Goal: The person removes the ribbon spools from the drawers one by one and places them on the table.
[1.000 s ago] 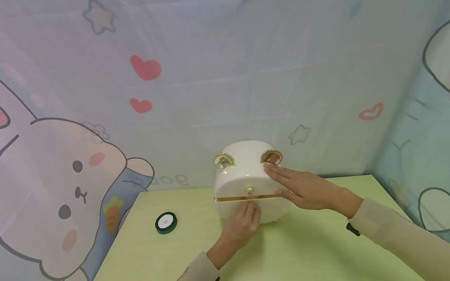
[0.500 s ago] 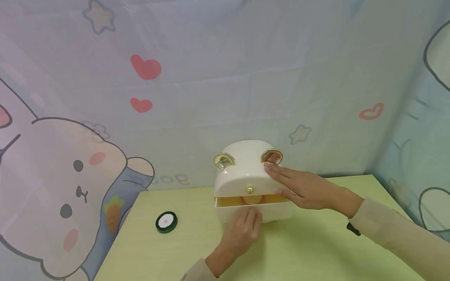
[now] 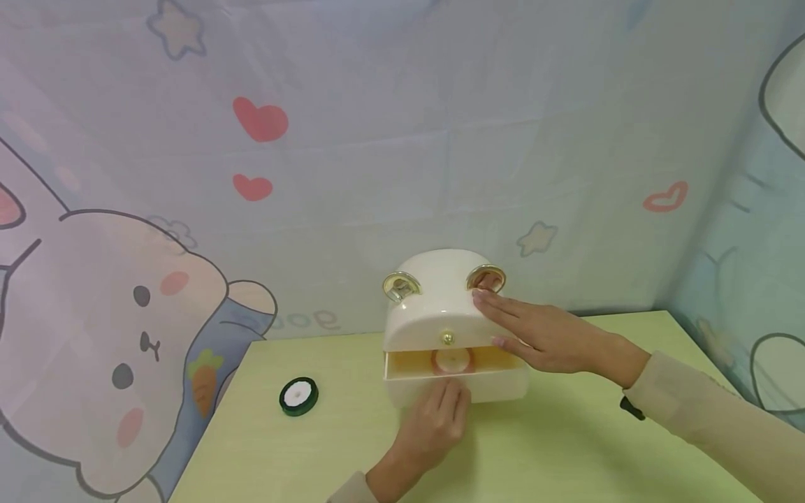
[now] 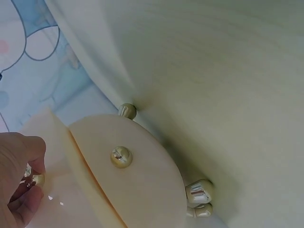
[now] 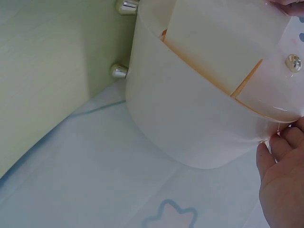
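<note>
A white rounded storage box with gold ear-shaped pieces on top stands on the table, its middle drawer pulled partway out. My left hand pinches the small gold knob on that drawer's front. In the drawer lies a round roll with a pale centre and a pinkish-orange rim. My right hand rests with fairly straight fingers on the box's upper right side, fingertips by the right gold ear. Other gold knobs mark the upper drawer and the lower drawer.
A dark green ribbon spool with a white centre lies to the left on the light green table. Close behind the box hangs a printed cloth backdrop. Short gold feet hold the box up.
The middle drawer has slid out toward me, from a narrow gap to a wide opening, and the roll inside has come into view. My left hand moved with it; the right hand stayed put.
</note>
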{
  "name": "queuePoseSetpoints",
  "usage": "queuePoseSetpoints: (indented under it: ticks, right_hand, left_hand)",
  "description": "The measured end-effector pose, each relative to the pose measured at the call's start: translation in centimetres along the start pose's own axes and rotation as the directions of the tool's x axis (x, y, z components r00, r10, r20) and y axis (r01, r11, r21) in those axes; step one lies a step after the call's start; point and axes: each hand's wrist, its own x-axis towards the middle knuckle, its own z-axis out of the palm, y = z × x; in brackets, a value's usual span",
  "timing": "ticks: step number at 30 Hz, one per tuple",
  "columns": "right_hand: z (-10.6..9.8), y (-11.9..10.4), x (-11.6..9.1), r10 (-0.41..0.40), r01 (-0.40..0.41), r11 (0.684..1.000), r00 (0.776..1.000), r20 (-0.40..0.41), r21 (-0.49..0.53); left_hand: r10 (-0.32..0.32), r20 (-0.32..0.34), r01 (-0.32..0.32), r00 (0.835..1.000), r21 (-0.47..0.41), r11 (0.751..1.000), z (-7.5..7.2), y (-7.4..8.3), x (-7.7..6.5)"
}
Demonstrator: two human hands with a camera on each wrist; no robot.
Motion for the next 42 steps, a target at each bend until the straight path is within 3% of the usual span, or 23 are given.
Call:
queuePoseSetpoints:
  ticks: [8, 27, 32, 37, 42]
  right_hand:
    - [-0.2, -0.1, 0.0, 0.024, -0.024, 1.000, 0.999, 0.025, 0.019]
    - [-0.2, -0.2, 0.0, 0.027, -0.027, 1.000, 1.000, 0.016, 0.015]
    - [-0.1, -0.1, 0.0, 0.021, -0.021, 1.000, 1.000, 0.017, 0.019]
    - [-0.1, -0.1, 0.0, 0.014, -0.014, 1.000, 1.000, 0.017, 0.012]
    - [-0.1, -0.1, 0.0, 0.024, -0.025, 0.999, 0.999, 0.021, 0.021]
  left_hand:
    - [-0.003, 0.014, 0.003, 1.000, -0.010, 1.000, -1.3, 0.7, -0.1]
    - [0.038, -0.037, -0.039, 0.999, -0.024, 0.999, -3.3, 1.4, -0.5]
    - [0.044, -0.091, -0.047, 0.995, -0.031, 0.998, -3.8, 1.5, -0.2]
    - [0.051, -0.171, -0.058, 0.984, -0.033, 0.998, -5.1, 0.8, 1.0]
    - [0.060, -0.170, -0.069, 0.984, -0.046, 0.997, -5.2, 1.1, 0.6]
